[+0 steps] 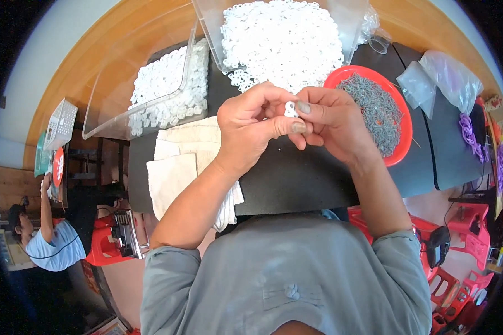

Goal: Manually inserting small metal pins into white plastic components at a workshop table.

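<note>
Both hands meet over the dark table [296,184]. A small white plastic piece [290,109] with a ring-like hole sits between their fingertips. My left hand [245,127] pinches it from the left, thumb along its lower edge. My right hand [336,118] closes on it from the other side, thumb and fingers pressed together; whether a screw is in these fingers I cannot make out. Beyond the hands, many similar white pieces [282,42] fill a clear tipped bin [208,33] and spill out of it. Just right of my right hand is a red bowl [406,146] full of grey screw-like pieces [374,111].
Another clear bin [103,125] holding white pieces stands at the left. Folded cream cloths [173,178] hang over the near table edge. Plastic bags [449,81] and purple cord [471,139] lie at the right. Another person [59,243] sits far left, and red stools [468,229] stand around.
</note>
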A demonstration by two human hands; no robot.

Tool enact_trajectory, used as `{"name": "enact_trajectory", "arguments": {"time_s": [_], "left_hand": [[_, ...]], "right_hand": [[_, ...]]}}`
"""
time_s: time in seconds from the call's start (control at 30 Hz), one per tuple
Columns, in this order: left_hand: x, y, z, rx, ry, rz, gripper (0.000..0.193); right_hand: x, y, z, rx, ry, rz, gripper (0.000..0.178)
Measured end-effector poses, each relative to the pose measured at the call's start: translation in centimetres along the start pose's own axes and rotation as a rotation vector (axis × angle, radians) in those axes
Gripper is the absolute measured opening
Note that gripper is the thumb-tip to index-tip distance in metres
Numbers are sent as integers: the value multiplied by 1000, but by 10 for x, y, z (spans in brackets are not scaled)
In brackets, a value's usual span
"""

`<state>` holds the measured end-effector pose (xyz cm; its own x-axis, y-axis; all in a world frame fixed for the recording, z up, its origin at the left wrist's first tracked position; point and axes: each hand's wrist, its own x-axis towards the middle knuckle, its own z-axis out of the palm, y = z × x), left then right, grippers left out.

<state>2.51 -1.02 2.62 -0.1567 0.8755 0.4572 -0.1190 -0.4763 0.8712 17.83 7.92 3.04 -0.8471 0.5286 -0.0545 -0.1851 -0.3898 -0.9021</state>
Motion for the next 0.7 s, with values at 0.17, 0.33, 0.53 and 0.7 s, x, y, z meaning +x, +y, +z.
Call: {"name": "enact_trajectory", "arguments": {"time_s": [0.17, 0.33, 0.53, 0.7], "left_hand": [[-1, -2, 0, -126, -26, 41, 15], [3, -9, -5, -109, -10, -3, 15], [5, -21, -11, -26, -19, 21, 17], [3, -23, -18, -9, -54, 43, 17]], "right_hand": [[-6, -1, 7, 30, -14, 9, 19], [-2, 0, 5, 30, 8, 42, 20], [0, 6, 1, 10, -17, 9, 20], [-1, 7, 5, 15, -22, 4, 20]]}}
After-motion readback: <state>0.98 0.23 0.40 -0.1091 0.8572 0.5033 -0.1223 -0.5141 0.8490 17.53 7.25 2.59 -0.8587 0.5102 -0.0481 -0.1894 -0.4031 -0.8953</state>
